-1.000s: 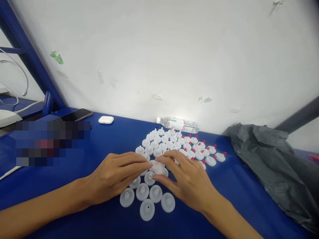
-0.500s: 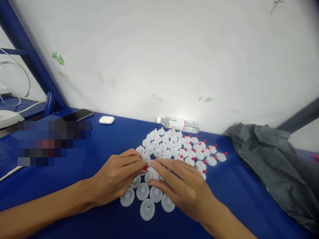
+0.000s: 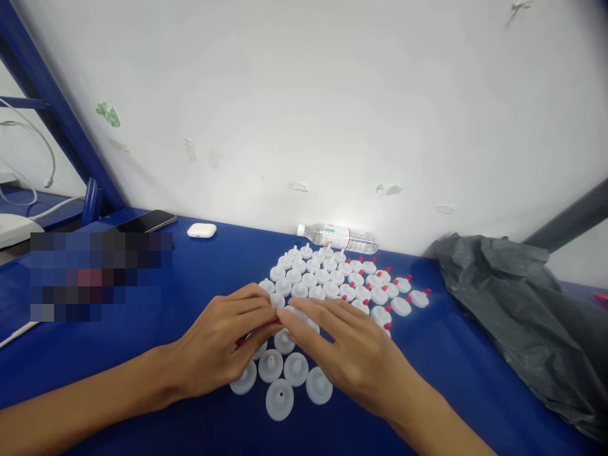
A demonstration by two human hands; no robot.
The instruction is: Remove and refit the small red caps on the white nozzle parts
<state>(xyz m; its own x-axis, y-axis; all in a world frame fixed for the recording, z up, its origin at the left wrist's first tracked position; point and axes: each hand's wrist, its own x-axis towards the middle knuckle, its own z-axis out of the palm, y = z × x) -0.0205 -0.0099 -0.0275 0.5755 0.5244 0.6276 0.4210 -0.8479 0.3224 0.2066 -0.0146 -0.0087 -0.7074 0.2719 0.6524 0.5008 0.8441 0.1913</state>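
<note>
My left hand (image 3: pixel 228 339) is closed in a pinch around a small red tip (image 3: pixel 277 322), mostly hidden by the fingers. Another bit of red (image 3: pixel 240 342) shows under its knuckles. Facing it, my right hand (image 3: pixel 342 345) is curled around a white plastic nozzle cap (image 3: pixel 306 315), partly covered by thumb and fingers. The two hands' fingertips meet over the group of caps. In front of them, several translucent disc-shaped caps (image 3: pixel 280 399) lie with their hollow undersides up. Behind, white nozzle caps (image 3: pixel 301 289) stand in rows; those at the right (image 3: pixel 379 296) carry red tips.
A clear bottle (image 3: pixel 339 237) lies along the wall behind the caps. A white earphone case (image 3: pixel 202 230) and a phone (image 3: pixel 147 221) are at the back left, near a blurred-out patch. A dark plastic bag (image 3: pixel 513 316) covers the right of the blue table (image 3: pixel 190 418).
My right thumb and fingers have shifted left toward the red tip, and the held cap sits deeper behind them. The left hand stays nearly in place. The view has tilted slightly.
</note>
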